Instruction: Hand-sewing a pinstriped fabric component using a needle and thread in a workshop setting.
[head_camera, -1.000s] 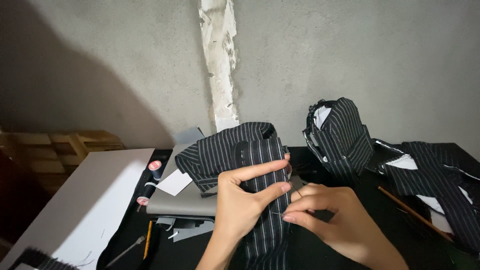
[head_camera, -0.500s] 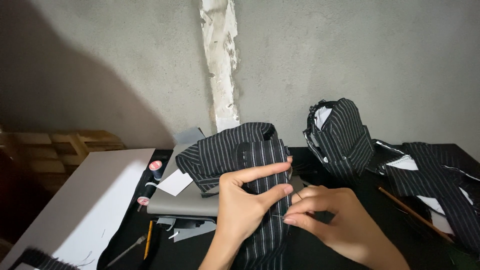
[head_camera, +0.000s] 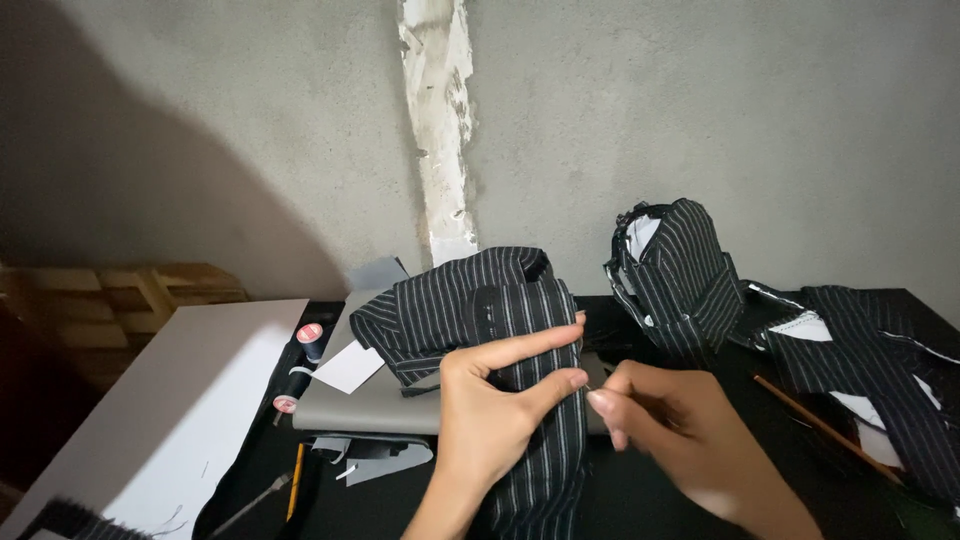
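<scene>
The right hand (head_camera: 690, 440) has drawn slightly away from the striped cloth (head_camera: 500, 320)

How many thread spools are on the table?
2: one red-capped spool beside the white card, another red-capped spool lower left near the grey board. Others may be hidden under fabric.
</scene>
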